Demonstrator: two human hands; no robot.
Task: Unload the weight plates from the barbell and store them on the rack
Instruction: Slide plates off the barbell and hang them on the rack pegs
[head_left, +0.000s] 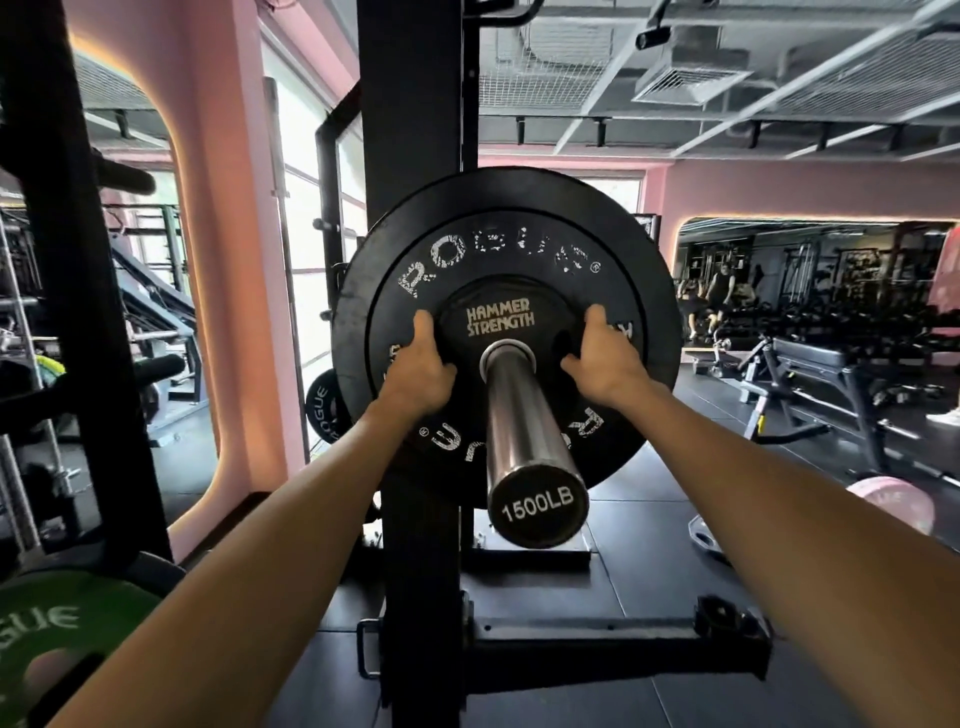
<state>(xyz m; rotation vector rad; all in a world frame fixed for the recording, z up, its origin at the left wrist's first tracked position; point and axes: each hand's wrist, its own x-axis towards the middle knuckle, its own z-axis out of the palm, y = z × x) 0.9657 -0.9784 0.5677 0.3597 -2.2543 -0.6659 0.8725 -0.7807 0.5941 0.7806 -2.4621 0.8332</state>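
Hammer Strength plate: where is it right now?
Centre of the head view: the small Hammer Strength plate is outermost on the barbell sleeve, against the Rogue plate, between the left hand and right hand.

A black bench (826, 364) stands at right of the frame, a pink plate (891, 504) lying on the dark floor (649, 561) below it; pink wall (223, 208) at upper left, grey vent (685, 80) at upper right, mirror (810, 270) beyond
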